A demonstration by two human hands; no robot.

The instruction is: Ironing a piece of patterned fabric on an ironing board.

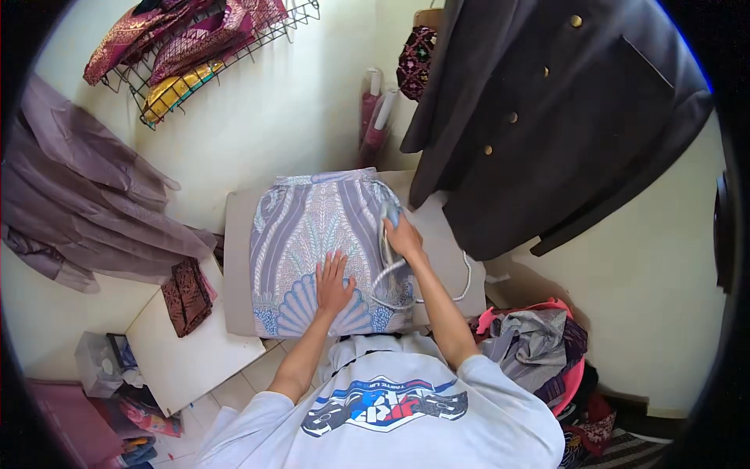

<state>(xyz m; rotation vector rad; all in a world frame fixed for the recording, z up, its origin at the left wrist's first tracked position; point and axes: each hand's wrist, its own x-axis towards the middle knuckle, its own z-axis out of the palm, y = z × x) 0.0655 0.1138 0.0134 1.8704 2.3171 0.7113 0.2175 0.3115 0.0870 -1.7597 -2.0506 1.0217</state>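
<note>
A patterned skirt (319, 234) in lavender, white and blue lies spread flat on a beige padded ironing surface (239, 264), its waistband at the far end. My left hand (335, 284) rests palm down on its lower middle, above a blue shell-shaped motif, fingers spread and holding nothing. In my right hand (404, 234) is a clothes iron (389, 249) with a bluish top, on the skirt's right side. My fingers hide part of its handle. Its pale braided cord (467, 272) loops across the skirt and the surface on the right.
A dark jacket (562, 129) with gold buttons hangs at right, overhanging the surface. A sheer mauve garment (99, 193) hangs at left above a white table (193, 352) bearing folded brown cloth (188, 298). A pink basket (571, 381) of clothes stands right. A wire rack (234, 55) holds fabrics.
</note>
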